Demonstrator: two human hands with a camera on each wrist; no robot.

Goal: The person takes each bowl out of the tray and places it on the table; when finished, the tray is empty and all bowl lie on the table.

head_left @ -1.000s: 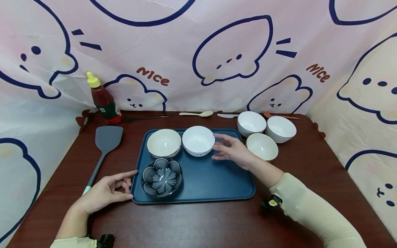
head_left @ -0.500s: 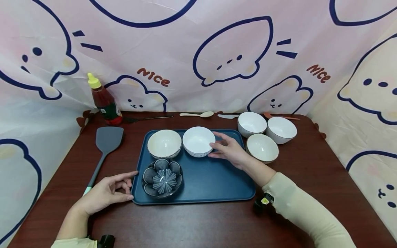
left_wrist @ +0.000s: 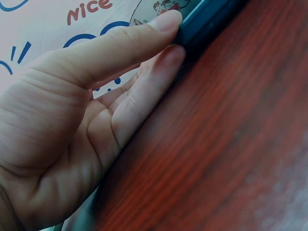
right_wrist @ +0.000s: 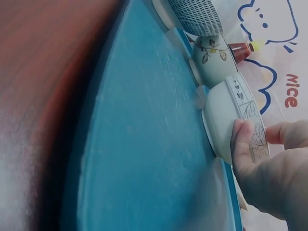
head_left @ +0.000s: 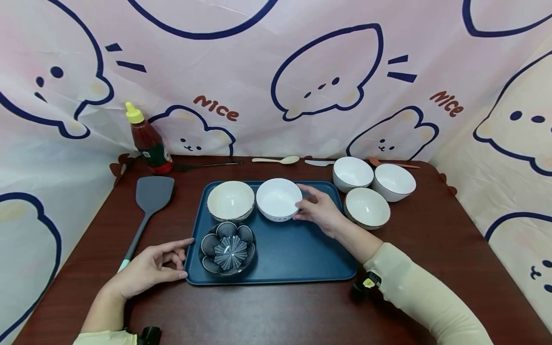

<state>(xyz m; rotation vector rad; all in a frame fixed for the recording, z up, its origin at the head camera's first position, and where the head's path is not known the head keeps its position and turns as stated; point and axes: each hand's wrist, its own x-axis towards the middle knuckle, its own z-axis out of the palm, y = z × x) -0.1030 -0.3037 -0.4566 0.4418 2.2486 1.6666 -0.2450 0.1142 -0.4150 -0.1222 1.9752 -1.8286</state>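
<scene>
On the blue tray (head_left: 302, 254) stand a cream bowl (head_left: 230, 200), a white bowl (head_left: 279, 199) and a dark bowl with petal-shaped walls (head_left: 227, 249). My right hand (head_left: 321, 211) holds the white bowl at its right side, fingers and thumb against the wall near the rim. The right wrist view shows a leaf-patterned band round this bowl (right_wrist: 224, 122), which sits on the tray. My left hand (head_left: 148, 268) touches the tray's left edge with index finger and thumb tips spread apart along it, the other fingers loosely bent.
Right of the tray three bowls (head_left: 366, 208) stand close together. A grey spatula (head_left: 154, 194) lies at left, by a red sauce bottle (head_left: 150, 146). Along the back lie a dark utensil (head_left: 211, 165), a pale spoon (head_left: 280, 160), a knife (head_left: 319, 163) and a reddish utensil (head_left: 401, 165).
My right hand has come slightly left and its fingers have settled on the white bowl's side. The left hand has stayed at the tray edge. The head view has shifted slightly.
</scene>
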